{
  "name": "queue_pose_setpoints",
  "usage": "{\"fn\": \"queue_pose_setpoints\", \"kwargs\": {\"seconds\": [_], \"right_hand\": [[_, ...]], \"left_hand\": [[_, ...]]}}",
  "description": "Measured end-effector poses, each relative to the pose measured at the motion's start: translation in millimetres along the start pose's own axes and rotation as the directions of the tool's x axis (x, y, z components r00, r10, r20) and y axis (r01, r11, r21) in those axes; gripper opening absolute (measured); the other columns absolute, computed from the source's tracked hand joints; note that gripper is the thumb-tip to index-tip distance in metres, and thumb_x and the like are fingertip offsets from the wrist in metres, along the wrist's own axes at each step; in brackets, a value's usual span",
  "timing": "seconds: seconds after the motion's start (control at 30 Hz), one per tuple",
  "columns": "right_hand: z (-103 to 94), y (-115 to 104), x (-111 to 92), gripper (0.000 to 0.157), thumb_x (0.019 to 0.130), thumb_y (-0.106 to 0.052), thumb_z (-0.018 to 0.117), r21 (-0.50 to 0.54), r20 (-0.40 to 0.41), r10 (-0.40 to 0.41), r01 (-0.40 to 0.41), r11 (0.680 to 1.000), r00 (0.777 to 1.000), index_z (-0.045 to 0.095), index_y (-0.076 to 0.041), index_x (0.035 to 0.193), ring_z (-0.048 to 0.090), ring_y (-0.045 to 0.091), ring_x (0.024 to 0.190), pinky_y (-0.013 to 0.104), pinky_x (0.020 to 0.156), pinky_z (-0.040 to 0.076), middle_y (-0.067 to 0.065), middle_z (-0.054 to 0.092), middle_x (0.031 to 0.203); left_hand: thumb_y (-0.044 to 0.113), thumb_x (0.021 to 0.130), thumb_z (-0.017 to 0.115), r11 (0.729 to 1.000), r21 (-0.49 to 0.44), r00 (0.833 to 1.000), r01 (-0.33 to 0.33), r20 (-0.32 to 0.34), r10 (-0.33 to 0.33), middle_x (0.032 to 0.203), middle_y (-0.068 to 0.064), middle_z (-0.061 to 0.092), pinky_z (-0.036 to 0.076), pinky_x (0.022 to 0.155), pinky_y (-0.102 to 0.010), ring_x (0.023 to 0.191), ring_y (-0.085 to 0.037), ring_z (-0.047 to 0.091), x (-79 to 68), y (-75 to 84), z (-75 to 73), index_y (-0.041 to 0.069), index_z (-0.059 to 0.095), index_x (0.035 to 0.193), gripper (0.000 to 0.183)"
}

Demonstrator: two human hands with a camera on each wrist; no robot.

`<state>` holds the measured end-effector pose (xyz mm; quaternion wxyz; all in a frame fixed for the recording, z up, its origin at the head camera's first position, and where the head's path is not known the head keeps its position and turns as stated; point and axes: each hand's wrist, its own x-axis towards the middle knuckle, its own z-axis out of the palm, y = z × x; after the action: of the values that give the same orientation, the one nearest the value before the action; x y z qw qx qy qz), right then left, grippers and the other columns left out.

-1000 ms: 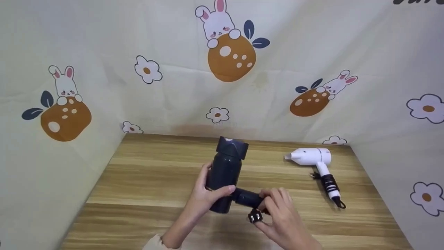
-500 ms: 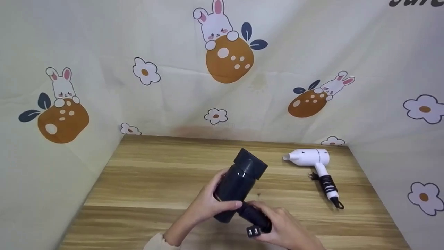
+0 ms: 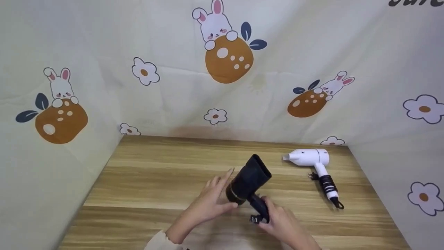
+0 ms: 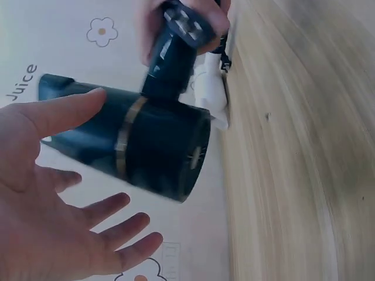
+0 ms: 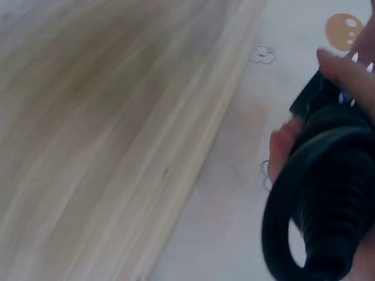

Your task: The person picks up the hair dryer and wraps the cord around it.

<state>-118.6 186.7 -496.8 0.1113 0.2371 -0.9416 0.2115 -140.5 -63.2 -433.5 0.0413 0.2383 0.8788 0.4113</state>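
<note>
A dark hair dryer with a flat nozzle is held over the wooden table, its nozzle tilted up and to the right. My right hand grips its handle, and the black plug sticks out beside the fingers. My left hand is spread open beside the barrel, thumb close to it. In the left wrist view, a gold band circles the hair dryer and the fingers of my left hand reach out below. The right wrist view shows the coiled cord around the handle.
A white hair dryer lies at the back right of the wooden table, its black cord wound around the handle. Cloth walls printed with rabbits, oranges and flowers enclose the table at the back and sides.
My left hand has let go of the barrel and opened. The right hand, earlier at the handle's end, now grips the handle. The dryer has tilted and turned to the right, showing its nozzle's slot.
</note>
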Motion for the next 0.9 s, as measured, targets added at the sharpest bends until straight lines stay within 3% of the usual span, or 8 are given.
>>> {"fn": "queue_pose_setpoints", "kwargs": {"seconds": [0.13,0.4,0.63,0.9], "right_hand": [[8.6,19,4,0.059,0.065,-0.018,0.081,-0.163,-0.133,0.129,-0.15,0.975,0.983,0.046,-0.002,0.11,0.06,0.027,0.056,0.036,0.046,0.047,0.012,0.064,0.078],[17.0,59,9,0.057,0.067,-0.011,0.08,-0.187,-0.236,0.249,-0.296,0.937,0.939,0.041,0.006,0.105,0.058,0.037,0.056,0.047,0.046,0.045,0.022,0.06,0.076],[13.2,97,2,0.051,0.074,-0.013,0.076,-0.18,-0.257,0.358,-0.409,0.895,0.897,0.038,0.009,0.101,0.056,0.04,0.056,0.05,0.047,0.043,0.025,0.056,0.072],[7.3,122,-7,0.057,0.074,-0.022,0.076,-0.222,-0.26,0.522,-0.576,0.787,0.813,0.036,0.01,0.1,0.055,0.046,0.056,0.054,0.046,0.042,0.029,0.054,0.074]], "left_hand": [[0.031,0.081,0.069,0.999,0.031,1.0,0.009,0.008,-0.009,0.134,-0.017,0.04,0.03,0.1,-0.064,0.127,-0.039,0.035,-4.5,-0.3,-2.7,0.022,0.028,0.146,0.077],[0.032,0.085,0.064,1.0,-0.003,0.998,-0.02,0.052,0.02,0.137,-0.013,0.038,0.028,0.102,-0.062,0.127,-0.037,0.036,-9.6,-3.7,-2.6,0.014,0.04,0.137,0.061],[0.033,0.085,0.064,1.0,0.003,0.998,-0.017,0.066,0.017,0.134,-0.015,0.04,0.03,0.101,-0.062,0.125,-0.038,0.038,-11.1,-5.2,-3.0,0.015,0.042,0.136,0.059],[0.033,0.085,0.064,1.0,0.003,0.996,-0.022,0.085,0.022,0.135,-0.016,0.04,0.033,0.099,-0.061,0.125,-0.038,0.039,-11.3,-5.8,-4.1,0.013,0.042,0.136,0.058]]}}
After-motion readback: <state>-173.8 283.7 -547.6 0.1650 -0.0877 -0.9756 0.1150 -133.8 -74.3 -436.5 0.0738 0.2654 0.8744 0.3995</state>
